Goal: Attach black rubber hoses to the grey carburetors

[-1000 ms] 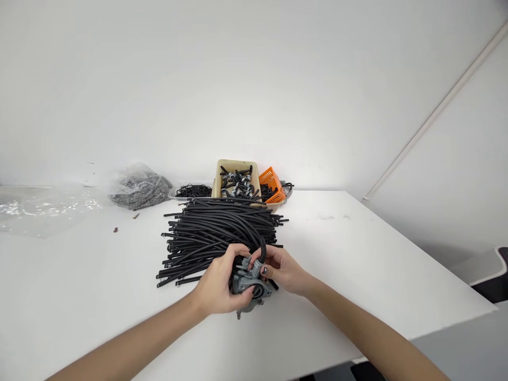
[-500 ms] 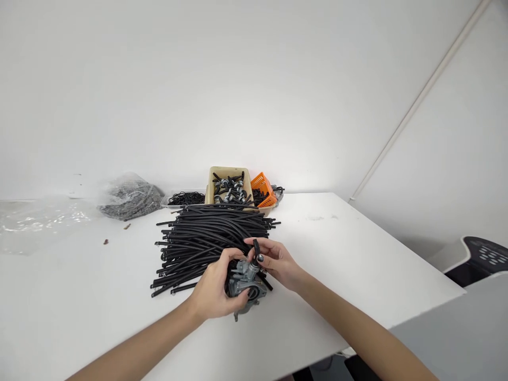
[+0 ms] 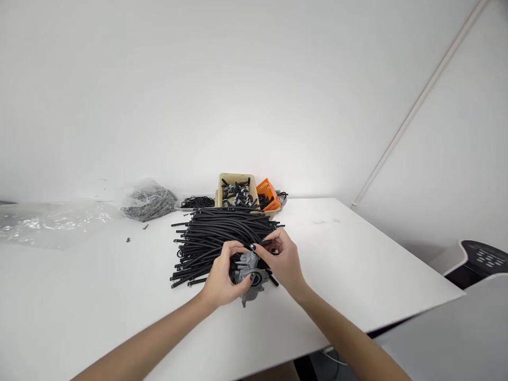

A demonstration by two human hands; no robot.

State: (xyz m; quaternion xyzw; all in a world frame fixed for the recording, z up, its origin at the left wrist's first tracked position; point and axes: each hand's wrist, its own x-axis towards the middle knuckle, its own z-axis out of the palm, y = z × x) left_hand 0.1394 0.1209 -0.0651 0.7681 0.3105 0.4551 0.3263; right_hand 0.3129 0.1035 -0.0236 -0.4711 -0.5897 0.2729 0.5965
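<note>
My left hand (image 3: 224, 278) is wrapped round a grey metal carburetor (image 3: 248, 261), its thumb across the round opening at the front. The carburetor is held above the table's near part, just in front of the pile of black rubber hoses (image 3: 214, 233). My right hand (image 3: 283, 262) pinches a short black rubber boot (image 3: 266, 243) at the top of the carburetor, thumb on the near side. The boot tilts over to the right. Fingers hide where boot and carburetor meet, so I cannot tell how they join.
Behind the hoses stand a beige bin (image 3: 237, 177) of black-and-metal caps, an orange basket (image 3: 266, 186) of black parts and a clear tray (image 3: 184, 208) of thin black rings. Plastic-bagged parts (image 3: 148, 201) lie left. A black-and-white chair (image 3: 484, 256) stands beyond the table's right edge.
The black boot has gone from upright to tilted rightward, with my right hand's fingers turned round it. Both hands stay at the carburetor. The whole view has shifted slightly.
</note>
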